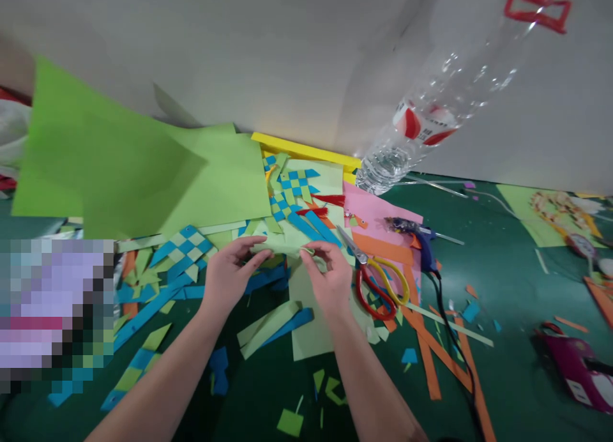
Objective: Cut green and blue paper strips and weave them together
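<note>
Both my hands pinch a pale green paper strip [282, 246], one at each end, over the middle of the table. My left hand [234, 269] has thumb and forefinger closed on its left end. At the other end, where the strip looks folded or curled, my right hand [330, 273] grips it. Under and near my hands lie a pale green sheet [306, 340], folded green strips [271, 327] and a blue strip [292, 324]. Scissors [378, 282] with one red and one yellow handle rest just right of my right hand. Woven blue-and-green paper fish [184, 250] lie to the left.
A clear plastic bottle [426, 116] stands against the wall at back right. A blue glue gun [426, 244] with a black cord lies on pink paper [383, 205]. Large green sheets [143, 174] lean at back left. Orange strips [426, 352] and scraps litter the green table [507, 289].
</note>
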A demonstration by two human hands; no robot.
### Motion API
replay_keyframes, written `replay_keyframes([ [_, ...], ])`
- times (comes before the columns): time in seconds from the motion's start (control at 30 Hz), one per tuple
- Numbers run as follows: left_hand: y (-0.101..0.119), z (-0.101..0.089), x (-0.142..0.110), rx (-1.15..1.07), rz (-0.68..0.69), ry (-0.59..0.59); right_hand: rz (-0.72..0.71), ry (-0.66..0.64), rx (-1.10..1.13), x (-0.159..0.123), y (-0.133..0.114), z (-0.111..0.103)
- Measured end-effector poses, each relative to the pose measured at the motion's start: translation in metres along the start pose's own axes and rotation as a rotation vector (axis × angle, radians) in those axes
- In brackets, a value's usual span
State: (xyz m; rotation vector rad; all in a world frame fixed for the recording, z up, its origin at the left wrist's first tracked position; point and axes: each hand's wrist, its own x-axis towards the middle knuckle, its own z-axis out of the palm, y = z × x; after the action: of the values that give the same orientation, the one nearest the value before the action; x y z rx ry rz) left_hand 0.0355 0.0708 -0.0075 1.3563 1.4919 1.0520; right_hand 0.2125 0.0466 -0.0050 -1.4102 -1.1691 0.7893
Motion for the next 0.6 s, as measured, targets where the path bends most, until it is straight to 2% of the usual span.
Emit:
replay_keyframes([
  [0.4, 0.0014, 0.0007, 0.0030, -0.087, 0.014, 0.006, -0.035, -0.040, 0.033, 0.0000, 0.0036, 0.0042],
  [0.6, 0.0006, -0.0008, 0.0050, -0.193, 0.053, 0.007, -0.135, -0.104, -0.013, -0.0013, 0.0079, 0.0063],
])
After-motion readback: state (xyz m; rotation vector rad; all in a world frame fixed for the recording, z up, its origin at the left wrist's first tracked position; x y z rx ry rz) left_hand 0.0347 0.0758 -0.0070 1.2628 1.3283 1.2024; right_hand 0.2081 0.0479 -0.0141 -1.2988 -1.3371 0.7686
